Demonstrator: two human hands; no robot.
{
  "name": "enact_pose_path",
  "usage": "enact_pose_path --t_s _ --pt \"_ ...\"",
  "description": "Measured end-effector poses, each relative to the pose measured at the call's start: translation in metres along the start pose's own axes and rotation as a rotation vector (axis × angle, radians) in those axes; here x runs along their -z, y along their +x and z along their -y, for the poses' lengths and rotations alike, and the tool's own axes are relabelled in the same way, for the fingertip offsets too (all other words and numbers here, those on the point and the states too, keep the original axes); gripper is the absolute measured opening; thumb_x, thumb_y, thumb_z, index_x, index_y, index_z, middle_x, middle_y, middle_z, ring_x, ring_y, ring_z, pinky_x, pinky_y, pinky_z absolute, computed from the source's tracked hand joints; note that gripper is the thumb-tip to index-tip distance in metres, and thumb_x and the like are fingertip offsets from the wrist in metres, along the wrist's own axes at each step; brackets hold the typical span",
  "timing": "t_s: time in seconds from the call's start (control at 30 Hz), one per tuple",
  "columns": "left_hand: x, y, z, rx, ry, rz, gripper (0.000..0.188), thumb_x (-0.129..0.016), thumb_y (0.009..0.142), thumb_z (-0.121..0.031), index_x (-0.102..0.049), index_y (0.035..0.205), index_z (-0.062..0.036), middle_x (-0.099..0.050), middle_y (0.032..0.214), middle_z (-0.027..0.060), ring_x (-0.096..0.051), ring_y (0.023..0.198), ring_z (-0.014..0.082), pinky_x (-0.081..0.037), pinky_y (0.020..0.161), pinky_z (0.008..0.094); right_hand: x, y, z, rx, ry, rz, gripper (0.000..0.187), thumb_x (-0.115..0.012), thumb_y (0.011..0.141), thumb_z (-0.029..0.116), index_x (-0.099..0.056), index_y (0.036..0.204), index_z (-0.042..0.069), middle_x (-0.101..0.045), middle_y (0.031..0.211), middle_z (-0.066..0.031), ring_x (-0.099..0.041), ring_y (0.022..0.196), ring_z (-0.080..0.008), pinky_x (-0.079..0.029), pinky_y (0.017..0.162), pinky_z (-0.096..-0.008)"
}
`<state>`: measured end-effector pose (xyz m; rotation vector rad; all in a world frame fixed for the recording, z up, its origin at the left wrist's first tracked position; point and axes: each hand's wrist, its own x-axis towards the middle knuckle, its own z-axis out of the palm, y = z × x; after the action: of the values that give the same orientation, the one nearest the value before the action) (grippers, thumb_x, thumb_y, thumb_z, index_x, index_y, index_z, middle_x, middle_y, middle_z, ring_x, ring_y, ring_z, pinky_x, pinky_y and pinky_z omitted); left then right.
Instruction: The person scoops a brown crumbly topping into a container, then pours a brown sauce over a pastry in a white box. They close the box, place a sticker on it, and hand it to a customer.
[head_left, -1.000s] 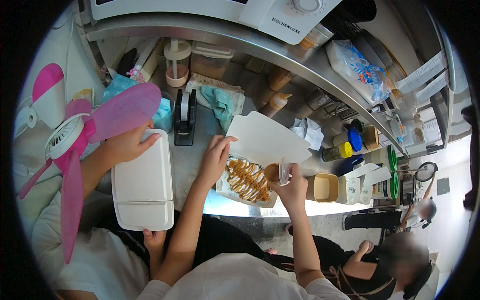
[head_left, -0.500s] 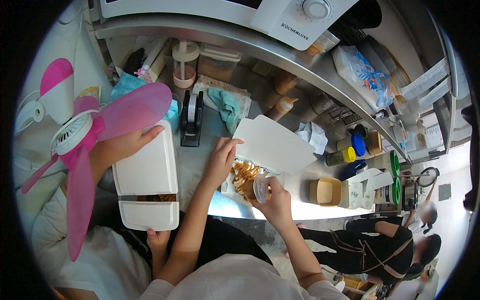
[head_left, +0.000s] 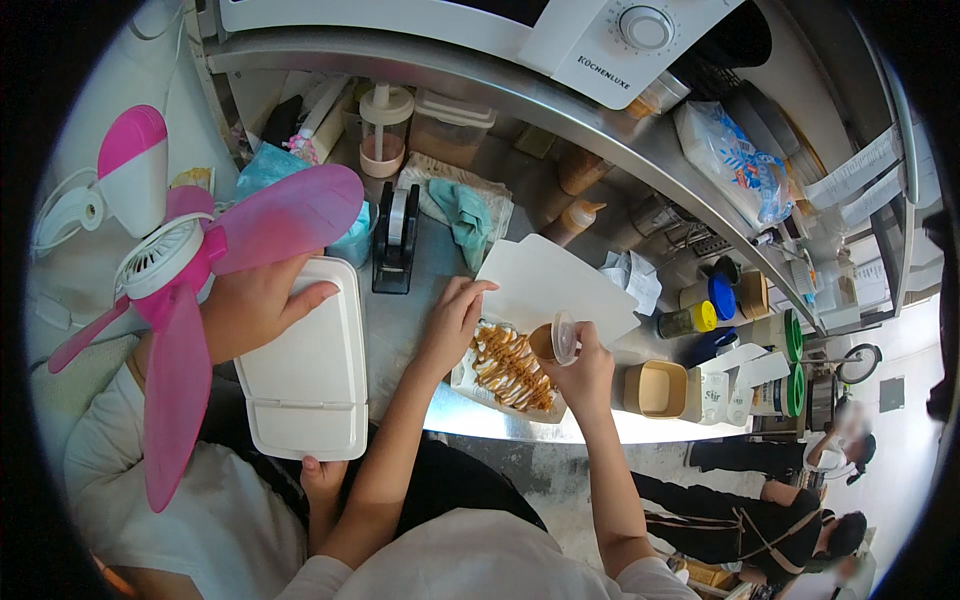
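Left hand point(head_left: 455, 325) pinches raised lid point(head_left: 565, 285) of white box point(head_left: 463, 379) — right hand point(head_left: 582, 372) grips small clear cup point(head_left: 542, 343) at right end of food point(head_left: 510, 370) (brown over white stripes, inside box). Topping step, seemingly — next pour calls for steady wrist, cup tipped over food.

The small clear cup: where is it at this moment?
In the head view, slightly right of centre, the cup is held in the right hand, next to the food in the open white box.
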<state>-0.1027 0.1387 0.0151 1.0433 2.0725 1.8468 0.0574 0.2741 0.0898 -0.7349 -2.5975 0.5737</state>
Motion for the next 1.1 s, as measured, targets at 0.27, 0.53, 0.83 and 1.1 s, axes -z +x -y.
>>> enact_pose_path --t_s 0.27,0.53,0.83,1.1 --pt "0.0 0.0 0.002 -0.013 -0.003 0.001 0.024 -0.047 0.101 -0.004 -0.062 0.119 -0.0054 -0.056 0.111 0.0146 -0.058 0.105 0.0291 -0.045 0.091 0.0347 -0.003 0.006 0.018 -0.019 -0.001 0.041 0.048 -0.086 0.069 0.021 -0.053 0.098 0.003 -0.068 0.084 -0.0212 -0.068 0.08 -0.0397 -0.055 0.067 -0.0444" --pt "0.0 0.0 0.003 -0.025 -0.017 -0.007 0.024 -0.047 0.101 -0.005 -0.062 0.119 -0.0047 -0.056 0.112 0.015 -0.058 0.106 0.0289 -0.046 0.092 0.0347 -0.012 -0.004 0.043 0.017 0.053 0.164 0.054 -0.09 0.062 0.014 -0.054 0.1 0.004 -0.07 0.09 -0.0173 -0.072 0.083 -0.0321 -0.057 0.071 -0.0369" --pt "0.0 -0.001 0.003 -0.044 0.015 -0.029 0.024 -0.048 0.1 -0.006 -0.062 0.119 -0.0082 -0.056 0.111 0.0151 -0.06 0.104 0.0327 -0.048 0.09 0.0385 -0.016 0.01 0.04 0.031 0.004 0.127 0.053 -0.088 0.063 0.013 -0.054 0.102 0.004 -0.07 0.09 -0.0187 -0.071 0.083 -0.036 -0.056 0.071 -0.0393" --pt "0.001 -0.001 0.0 -0.025 0.014 -0.024 0.024 -0.048 0.1 -0.004 -0.062 0.119 -0.0077 -0.056 0.111 0.0149 -0.059 0.104 0.0323 -0.047 0.09 0.0374 -0.026 0.018 0.032 0.08 0.006 0.038 0.046 -0.082 0.068 0.012 -0.052 0.103 0.006 -0.067 0.083 -0.0203 -0.067 0.078 -0.0405 -0.053 0.068 -0.0474"
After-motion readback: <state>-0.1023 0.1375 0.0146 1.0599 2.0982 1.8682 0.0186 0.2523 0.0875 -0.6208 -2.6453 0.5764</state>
